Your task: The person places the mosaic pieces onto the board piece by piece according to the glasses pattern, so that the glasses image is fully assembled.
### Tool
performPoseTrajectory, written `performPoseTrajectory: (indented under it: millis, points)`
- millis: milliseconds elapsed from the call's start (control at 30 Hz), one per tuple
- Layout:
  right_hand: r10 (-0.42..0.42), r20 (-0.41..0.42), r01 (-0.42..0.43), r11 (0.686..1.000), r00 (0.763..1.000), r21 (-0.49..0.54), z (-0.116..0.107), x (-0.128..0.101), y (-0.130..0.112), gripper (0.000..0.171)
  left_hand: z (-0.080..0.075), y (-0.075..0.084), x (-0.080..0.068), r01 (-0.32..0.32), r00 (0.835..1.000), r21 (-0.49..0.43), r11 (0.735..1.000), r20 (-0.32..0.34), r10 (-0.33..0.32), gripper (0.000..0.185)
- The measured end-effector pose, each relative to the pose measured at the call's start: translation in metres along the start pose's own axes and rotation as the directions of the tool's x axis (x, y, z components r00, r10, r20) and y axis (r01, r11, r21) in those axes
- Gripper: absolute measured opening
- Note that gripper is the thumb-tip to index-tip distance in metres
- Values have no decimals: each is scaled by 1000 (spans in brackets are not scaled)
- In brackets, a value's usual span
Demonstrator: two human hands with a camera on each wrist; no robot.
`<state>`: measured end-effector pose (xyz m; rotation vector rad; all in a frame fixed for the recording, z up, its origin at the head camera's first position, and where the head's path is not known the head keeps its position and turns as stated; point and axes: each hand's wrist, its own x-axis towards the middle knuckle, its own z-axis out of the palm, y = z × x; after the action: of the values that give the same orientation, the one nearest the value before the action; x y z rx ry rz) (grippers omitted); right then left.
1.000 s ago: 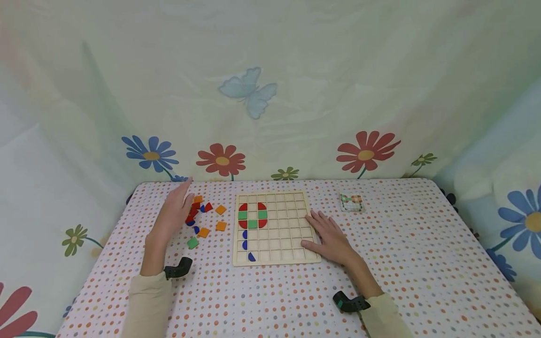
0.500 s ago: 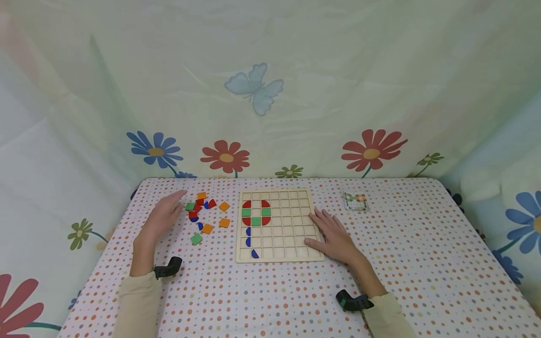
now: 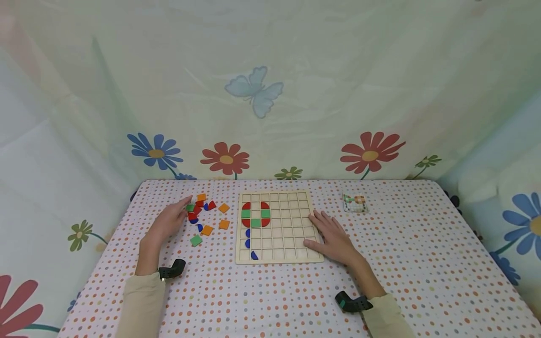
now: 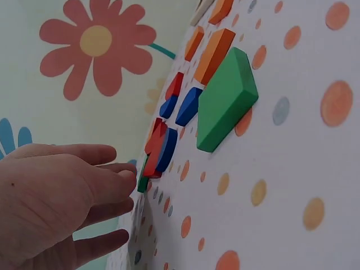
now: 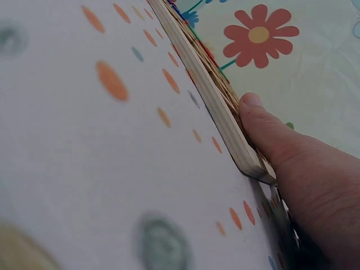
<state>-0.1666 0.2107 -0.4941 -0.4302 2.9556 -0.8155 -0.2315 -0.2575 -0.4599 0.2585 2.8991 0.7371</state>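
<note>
My left hand (image 3: 167,220) is over the left side of the table, fingers mostly straight, beside a loose pile of flat coloured pieces. Its fingertips are close to a green square tile (image 3: 190,207); whether they touch it cannot be told. Red pieces (image 4: 156,149) and a blue half-round piece (image 4: 167,149) lie just beyond the fingers in the left wrist view. Flat on the right edge of a wooden grid board (image 3: 291,234) rests my right hand (image 3: 331,237), its thumb on top. Red, green and blue pieces sit in cells on the board's left side.
Several orange squares (image 3: 224,224) and another green square (image 3: 196,240) lie between the left hand and the board. A small pattern card (image 3: 354,203) is at the back right. The table has a dotted cloth (image 3: 270,300); a flowered curtain (image 3: 262,141) hangs behind it.
The left hand first drew back left and nearer, uncovering the green tile by the red pieces. It then moved slightly right towards that tile. The right hand stays on the board.
</note>
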Motion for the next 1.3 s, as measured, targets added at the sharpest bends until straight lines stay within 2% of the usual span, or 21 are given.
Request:
performPoseTrajectory:
  millis: [233, 467, 767, 867, 933, 1000, 1067, 1133, 1167, 1300]
  points:
    - [-3, -1, 3, 1000, 1000, 10, -1, -1, -1, 84, 2, -3, 0, -22, 999, 40, 999, -22, 23, 47]
    - [-4, 1, 4, 1000, 1000, 9, -1, -2, -1, 85, -1, -3, -6, -5, 997, 108, 994, -72, 13, 33]
    - [-4, -5, 4, 1000, 1000, 13, -2, -2, -2, 84, -2, -5, -7, -11, 994, 86, 996, -104, 20, 30]
    - [-3, -3, 3, 1000, 1000, 13, -2, -2, -2, 84, -4, -2, -5, -13, 990, 64, 998, -139, 22, 27]
    - [-3, -3, 3, 1000, 1000, 6, -3, -2, -2, 84, -4, 4, -1, -41, 982, 23, 999, -183, 44, 25]
    - [-1, -4, 1, 1000, 1000, 7, -4, -2, -2, 84, -2, 15, 3, -105, 968, -14, 994, -229, 99, 23]
    - [-2, -5, 2, 1000, 1000, -1, -4, -1, -2, 84, 2, 30, 6, -187, 954, -36, 982, -244, 173, 23]
    - [0, -2, 0, 1000, 1000, -1, -4, -1, -1, 84, 10, 48, 10, -243, 949, -52, 969, -221, 226, 22]
    - [1, -1, -1, 1000, 1000, 1, -4, -1, -1, 84, 15, 57, 12, -253, 951, -57, 966, -198, 237, 22]
    - [0, 3, 0, 1000, 1000, -1, -1, 0, -1, 84, 38, 92, 25, -259, 963, -84, 962, -105, 249, 20]
